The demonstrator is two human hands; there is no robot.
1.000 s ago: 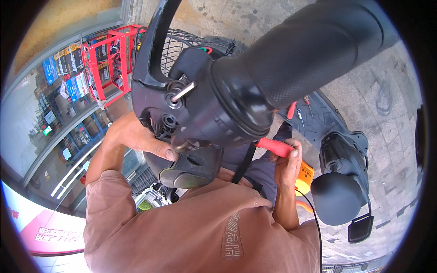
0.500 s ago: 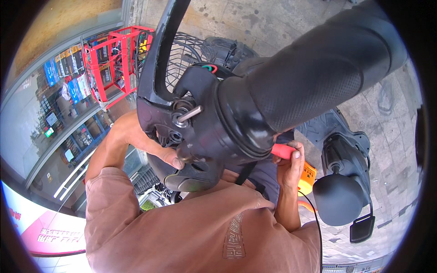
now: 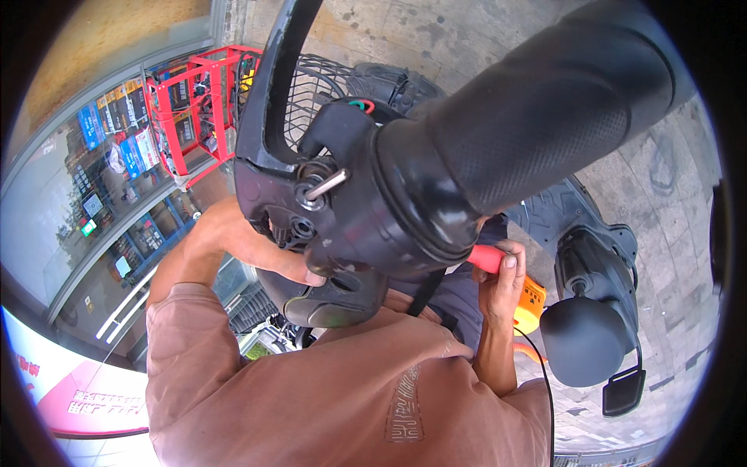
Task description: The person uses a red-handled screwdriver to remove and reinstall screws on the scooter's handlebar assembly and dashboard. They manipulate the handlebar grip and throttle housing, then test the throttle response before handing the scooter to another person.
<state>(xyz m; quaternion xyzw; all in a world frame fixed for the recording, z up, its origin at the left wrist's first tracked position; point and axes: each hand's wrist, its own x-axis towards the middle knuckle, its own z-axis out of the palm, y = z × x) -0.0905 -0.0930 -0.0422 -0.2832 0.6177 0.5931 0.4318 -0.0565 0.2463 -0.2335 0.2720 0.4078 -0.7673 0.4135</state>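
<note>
A black scooter handlebar grip [image 3: 545, 132] crosses the upper right, joined to a brake lever [image 3: 274, 101] and a dark control housing [image 3: 350, 226]. From the housing a short silver pin [image 3: 327, 185] sticks out. My left hand [image 3: 264, 253] is closed round the housing's lower left side, its thumb pressed above a rounded black part [image 3: 334, 302]; the other fingers are hidden behind. In my right hand [image 3: 503, 284], fingers and thumb pinch a red tool handle [image 3: 486, 258] just below the grip's inner end. The tool's working end is hidden behind the housing.
Near my right wrist is an orange-yellow object [image 3: 531, 302], with a black cable [image 3: 539, 352] beside it. A dark rounded scooter part [image 3: 583, 342] stands to the right. Beyond are a wire basket [image 3: 315, 93], a red metal rack [image 3: 183, 117] and paved ground [image 3: 677, 272].
The view has shifted slightly. My right hand and the red handle sit a little lower and farther right. My left hand keeps its hold, with its thumb slightly moved.
</note>
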